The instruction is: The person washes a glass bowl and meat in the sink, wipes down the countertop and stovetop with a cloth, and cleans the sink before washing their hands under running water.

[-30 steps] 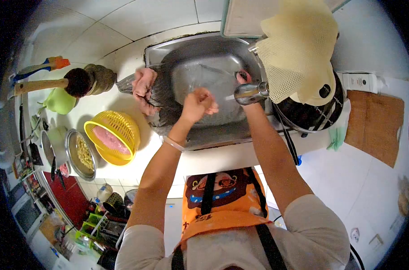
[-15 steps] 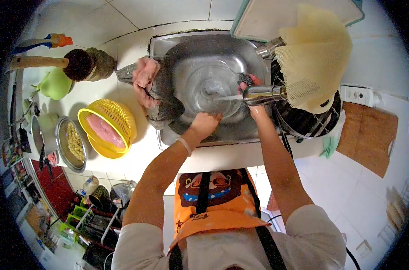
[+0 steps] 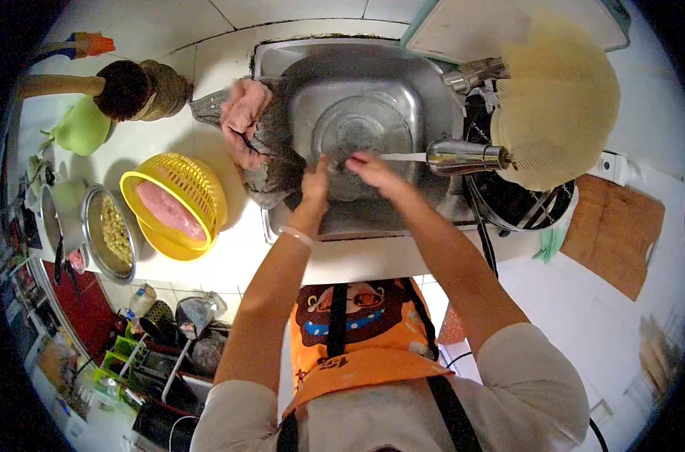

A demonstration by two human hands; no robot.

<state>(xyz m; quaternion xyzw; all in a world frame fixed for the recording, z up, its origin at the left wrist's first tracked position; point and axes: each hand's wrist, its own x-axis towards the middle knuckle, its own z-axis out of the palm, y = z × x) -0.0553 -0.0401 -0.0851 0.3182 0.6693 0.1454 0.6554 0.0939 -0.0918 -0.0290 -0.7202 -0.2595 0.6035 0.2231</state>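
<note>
Over the front half of the steel sink (image 3: 440,98), my left hand (image 3: 315,184) is held on edge, its fingers stretched up and holding nothing. My right hand (image 3: 376,173) reaches in from the right, fingers extended and slightly blurred, with its fingertips at the water stream. That water runs leftward from the metal faucet (image 3: 466,157). A round, clear, glass-like dish (image 3: 363,120) lies on the sink bottom just beyond both hands. Beside my left hand, a grey cloth (image 3: 276,162) and a pink cloth (image 3: 244,113) hang over the sink's left rim.
Left on the counter are a yellow colander (image 3: 143,179) with pink contents, a steel bowl (image 3: 90,226) of pale pieces, a green gourd-like item (image 3: 85,128) and a brush (image 3: 120,90). At right, a pale mesh sheet (image 3: 557,113) covers part of a dark pan (image 3: 523,207).
My right hand has moved left from beneath the faucet into the stream; the dark scrubber in it no longer shows. My left hand has shifted slightly left and its fingers have straightened.
</note>
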